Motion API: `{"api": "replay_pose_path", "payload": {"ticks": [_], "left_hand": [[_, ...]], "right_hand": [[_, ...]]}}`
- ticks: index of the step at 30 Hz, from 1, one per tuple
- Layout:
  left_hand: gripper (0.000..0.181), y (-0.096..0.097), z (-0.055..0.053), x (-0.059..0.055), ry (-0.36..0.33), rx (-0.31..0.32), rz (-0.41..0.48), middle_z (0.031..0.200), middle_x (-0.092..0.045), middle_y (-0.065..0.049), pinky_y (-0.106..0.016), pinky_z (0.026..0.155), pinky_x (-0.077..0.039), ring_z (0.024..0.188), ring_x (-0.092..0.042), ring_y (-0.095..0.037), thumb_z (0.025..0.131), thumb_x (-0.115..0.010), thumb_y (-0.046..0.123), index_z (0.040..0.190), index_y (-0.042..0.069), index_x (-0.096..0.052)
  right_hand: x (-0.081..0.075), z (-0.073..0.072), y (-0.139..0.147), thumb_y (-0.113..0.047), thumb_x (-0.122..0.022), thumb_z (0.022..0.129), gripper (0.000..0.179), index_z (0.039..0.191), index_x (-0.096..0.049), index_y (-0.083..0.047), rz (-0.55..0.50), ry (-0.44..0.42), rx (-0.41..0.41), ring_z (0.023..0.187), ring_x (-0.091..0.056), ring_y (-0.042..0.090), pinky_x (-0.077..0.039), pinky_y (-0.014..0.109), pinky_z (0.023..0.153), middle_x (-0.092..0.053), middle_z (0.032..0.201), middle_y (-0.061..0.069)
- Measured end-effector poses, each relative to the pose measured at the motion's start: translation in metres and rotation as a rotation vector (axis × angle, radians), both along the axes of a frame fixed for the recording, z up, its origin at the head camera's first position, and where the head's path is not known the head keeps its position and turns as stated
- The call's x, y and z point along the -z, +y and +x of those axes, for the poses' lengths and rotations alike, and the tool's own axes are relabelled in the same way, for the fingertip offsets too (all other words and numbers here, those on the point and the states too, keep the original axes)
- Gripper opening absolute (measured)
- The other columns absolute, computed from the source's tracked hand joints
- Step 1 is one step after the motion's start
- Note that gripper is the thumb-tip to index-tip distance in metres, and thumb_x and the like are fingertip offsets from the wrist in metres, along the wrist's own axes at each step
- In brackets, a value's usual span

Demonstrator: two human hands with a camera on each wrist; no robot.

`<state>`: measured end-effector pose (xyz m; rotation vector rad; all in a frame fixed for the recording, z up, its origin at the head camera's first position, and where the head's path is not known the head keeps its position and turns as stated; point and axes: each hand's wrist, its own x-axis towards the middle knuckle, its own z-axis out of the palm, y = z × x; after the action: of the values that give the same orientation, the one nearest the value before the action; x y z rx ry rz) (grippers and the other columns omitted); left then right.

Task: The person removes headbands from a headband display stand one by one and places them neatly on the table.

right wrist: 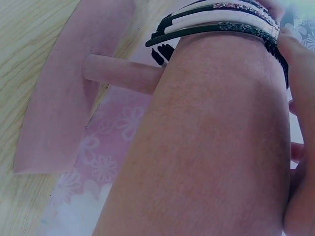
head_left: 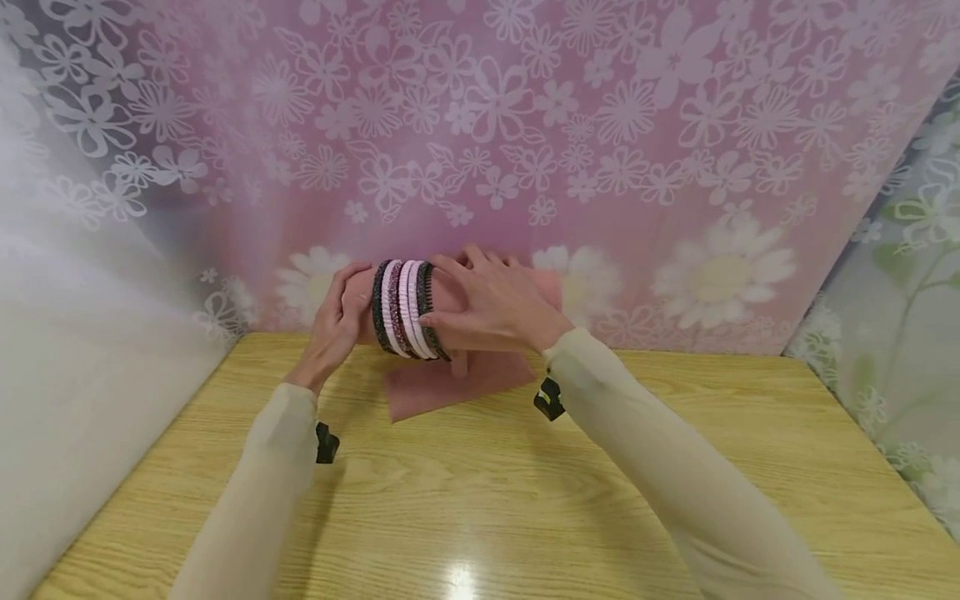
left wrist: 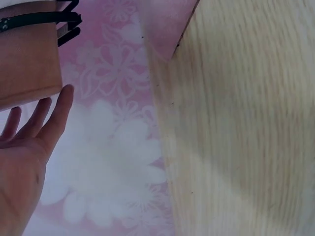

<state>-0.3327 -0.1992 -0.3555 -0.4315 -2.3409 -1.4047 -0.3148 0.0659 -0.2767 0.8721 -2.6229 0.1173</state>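
A pink cylindrical headband stand (head_left: pixel 550 287) lies crosswise on a short post above its pink base (head_left: pixel 423 397). Several headbands circle its left half, among them a dark one (head_left: pixel 378 310), a white one (head_left: pixel 409 312) and a dark glittery toothed one (head_left: pixel 430 293) at the right of the row. My left hand (head_left: pixel 330 329) touches the cylinder's left end, its fingertips at the end rim in the left wrist view. Spread over the cylinder's right part, my right hand (head_left: pixel 498 300) has its thumb and index finger right at the toothed headband. In the right wrist view its other fingers are partly hidden behind the cylinder.
The stand's base rests near the back of the wood-grain table (head_left: pixel 450 483). A pink flowered curtain (head_left: pixel 480 125) hangs right behind it. Pale sheets close off the left and right sides. A black strap piece (head_left: pixel 550 400) shows below the right wrist.
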Motion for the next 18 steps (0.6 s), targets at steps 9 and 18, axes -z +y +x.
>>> {"api": "replay_pose_path", "payload": {"ticks": [9, 18], "left_hand": [[0.054, 0.001, 0.022, -0.03, -0.115, 0.155, 0.025, 0.147, -0.037, -0.011, -0.054, 0.095, -0.043, 0.125, -0.046, -0.033, 0.095, -0.053, 0.031, 0.145, 0.025, -0.033], [0.063, 0.003, 0.033, -0.043, -0.253, 0.093, -0.05, 0.147, -0.034, -0.011, -0.049, 0.089, -0.049, 0.119, -0.053, -0.035, 0.089, -0.06, 0.047, 0.142, 0.041, -0.028]], "right_hand": [[0.001, -0.002, -0.006, -0.086, -0.04, 0.071, 0.086, 0.145, -0.027, -0.044, 0.022, -0.014, 0.037, 0.102, -0.048, 0.02, -0.039, 0.047, 0.085, -0.045, 0.12, -0.001], [0.0, 0.0, -0.007, -0.074, -0.051, 0.071, 0.083, 0.144, -0.03, -0.039, 0.011, -0.021, 0.044, 0.103, -0.048, 0.02, -0.038, 0.048, 0.089, -0.045, 0.121, -0.001]]}}
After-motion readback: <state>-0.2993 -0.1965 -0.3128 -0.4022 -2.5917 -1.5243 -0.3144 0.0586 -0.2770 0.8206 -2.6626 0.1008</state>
